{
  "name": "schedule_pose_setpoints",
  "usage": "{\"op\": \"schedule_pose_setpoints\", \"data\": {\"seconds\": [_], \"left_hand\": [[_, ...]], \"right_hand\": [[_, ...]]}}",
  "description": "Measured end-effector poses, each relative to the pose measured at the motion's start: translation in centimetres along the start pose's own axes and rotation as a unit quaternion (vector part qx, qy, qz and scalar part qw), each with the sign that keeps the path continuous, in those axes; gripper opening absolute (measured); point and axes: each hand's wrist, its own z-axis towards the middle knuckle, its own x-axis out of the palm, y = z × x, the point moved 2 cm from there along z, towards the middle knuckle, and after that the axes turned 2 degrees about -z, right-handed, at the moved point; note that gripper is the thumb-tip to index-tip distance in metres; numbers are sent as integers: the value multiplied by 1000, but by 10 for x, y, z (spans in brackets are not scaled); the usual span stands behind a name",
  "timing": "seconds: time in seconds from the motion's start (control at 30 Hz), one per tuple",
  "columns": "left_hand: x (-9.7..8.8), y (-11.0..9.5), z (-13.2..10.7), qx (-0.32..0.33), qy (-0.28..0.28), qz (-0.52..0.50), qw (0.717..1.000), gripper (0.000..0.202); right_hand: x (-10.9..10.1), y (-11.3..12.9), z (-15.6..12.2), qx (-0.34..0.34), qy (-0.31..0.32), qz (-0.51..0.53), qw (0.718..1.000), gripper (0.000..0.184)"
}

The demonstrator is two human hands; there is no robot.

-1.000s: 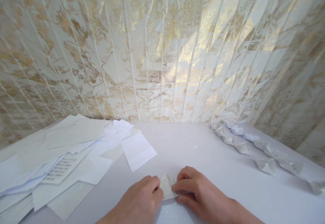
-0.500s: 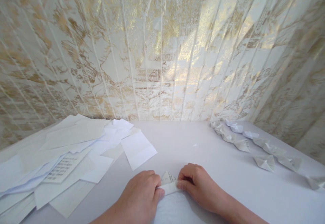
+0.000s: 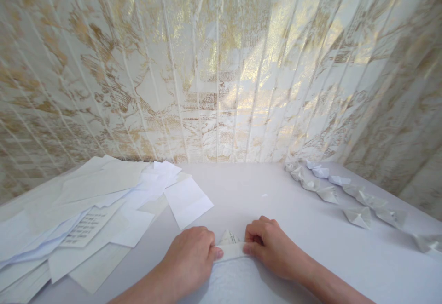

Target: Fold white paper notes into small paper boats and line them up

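Between my hands is a small piece of folded paper, with a pointed top carrying dark print and a plain white band along its lower edge. My left hand pinches the left end of the band, thumb in front. At the right end, my right hand grips it the same way, fingers curled. The paper is held just above the table's near part. Parts of both its ends are hidden under my fingers.
A wide heap of loose paper sheets covers the table's left side, one single sheet nearest the middle. Rows of small folded paper boats stand on the right. A tiny paper scrap lies on the white table. A patterned curtain hangs behind.
The folded paper has become more level, and its white band shows wider between my hands. My hands have moved slightly apart, both still gripping the ends.
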Motion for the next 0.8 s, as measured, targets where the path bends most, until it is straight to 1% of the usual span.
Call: {"op": "schedule_pose_setpoints", "data": {"seconds": [0.27,0.47,0.57,0.6,0.63,0.73,0.77,0.8], "left_hand": [[0,0,-3,3,1,8,1000,20],[2,-1,-5,7,-6,17,1000,18],[2,1,-7,10,-17,7,1000,9],[2,1,-7,21,-22,-3,1000,7],[2,1,-8,40,-25,-14,999,10],[3,-1,-8,126,-13,-33,991,32],[4,-2,-8,149,-10,-36,988,33],[5,-2,-8,164,-9,-43,986,30]], "right_hand": [[3,1,1,8,-4,-26,1000,14],[1,2,1,21,-3,-41,999,16],[0,1,0,31,-1,-46,998,15],[0,0,0,34,0,-47,998,15],[0,-1,0,36,1,-47,998,14],[-1,-3,-1,37,3,-42,998,14],[-1,-3,-1,38,4,-40,998,14],[-2,-4,-1,38,5,-37,999,14]]}}
